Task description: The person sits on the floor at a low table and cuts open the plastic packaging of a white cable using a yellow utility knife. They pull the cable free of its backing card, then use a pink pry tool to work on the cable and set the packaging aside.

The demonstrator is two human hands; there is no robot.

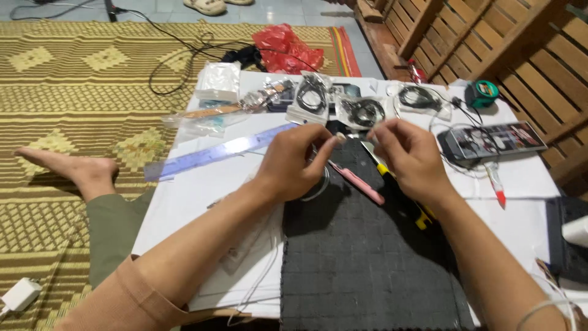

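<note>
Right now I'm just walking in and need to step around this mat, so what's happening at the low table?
A person sits on the floor at a white-covered table, both hands raised over a dark grid mat. The left hand and right hand pinch something small and pale between them; what it is can't be made out. A pink tool, a yellow-handled tool, a clear ruler and bagged cables lie around.

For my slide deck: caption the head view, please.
Both hands, left hand and right hand, pinch a small white piece above a dark mat.

Left hand and right hand raised close together, fingertips pinched
</note>
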